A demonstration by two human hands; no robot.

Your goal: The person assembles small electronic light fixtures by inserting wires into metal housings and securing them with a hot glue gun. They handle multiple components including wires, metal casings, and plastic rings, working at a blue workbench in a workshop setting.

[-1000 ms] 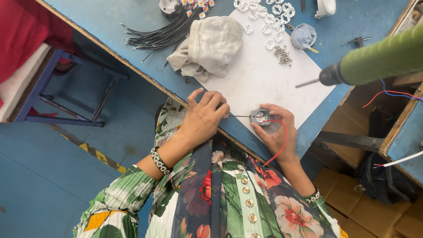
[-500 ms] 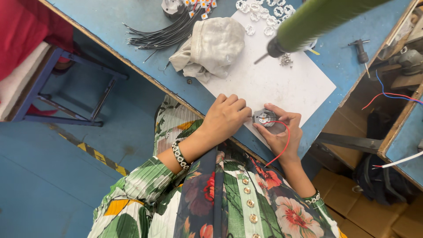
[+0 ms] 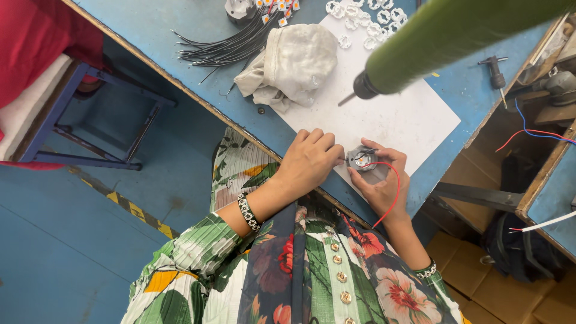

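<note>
- Presently, nearest: the left hand [image 3: 309, 162], at the near edge of the white sheet [image 3: 414, 123], fingers bunched together and pinching at the rim of the part [image 3: 362, 159]; what exactly sits between the fingertips cannot be told.
- Right hand [image 3: 384, 189], also at the sheet's near edge: curled under the part and cradling it, thumb up along its side.
- Part: a small round grey piece, held between both hands just over the sheet's near edge, touching both.
- Red wire [image 3: 393, 192]: one end at the part's top, looping over the right hand toward the body.
- Progress, as a judgement: the red wire looks seated on the part; no second lead shows on it, so wiring seems partly done and any fastening not begun.
- Green driver [image 3: 444, 36]: hanging over the sheet's middle, bit pointing down toward the hands, held by neither hand; it crowds the space above the part.
- Cloth [image 3: 294, 60]: crumpled at the sheet's left edge.
- Black wires [image 3: 228, 45]: a bundle left of the sheet, beyond the cloth.
- White rings [image 3: 360, 18]: scattered on the sheet's far end.
- T-handle tool [image 3: 495, 69]: on the blue table [image 3: 156, 24], right of the sheet.
</note>
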